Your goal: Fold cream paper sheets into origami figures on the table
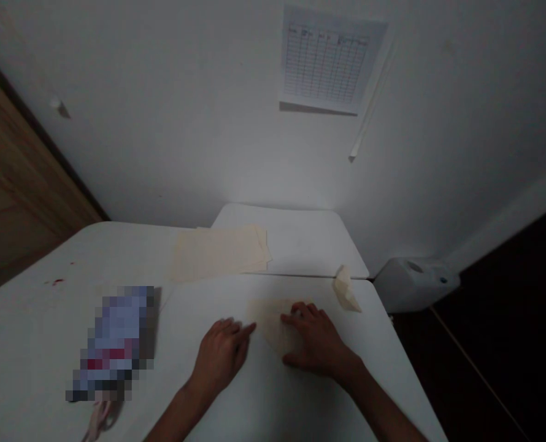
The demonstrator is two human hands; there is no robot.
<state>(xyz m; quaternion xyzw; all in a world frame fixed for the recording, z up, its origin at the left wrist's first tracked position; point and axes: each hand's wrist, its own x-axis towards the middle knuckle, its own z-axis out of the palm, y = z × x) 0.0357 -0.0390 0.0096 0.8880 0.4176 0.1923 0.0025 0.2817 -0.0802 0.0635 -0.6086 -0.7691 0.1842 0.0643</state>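
Observation:
A tan sheet of paper [270, 322] lies folded on the white table [208, 417] in front of me. My right hand [316, 341] rests flat on it, with the fingers spread over its upper part. My left hand [220, 356] lies just to the left, its fingertips at or very near the paper's left edge. A stack of similar tan sheets [220, 253] lies farther ahead, across the seam between two tables. A small folded paper piece [345, 290] stands near the right table edge.
A pixelated packet [111, 344] with a pale strap lies left of my hands. Red specks [57, 282] mark the table. A second white table [296, 239] meets the wall, a white plastic box [413, 283] sits beyond the right edge, and dark floor lies to the right.

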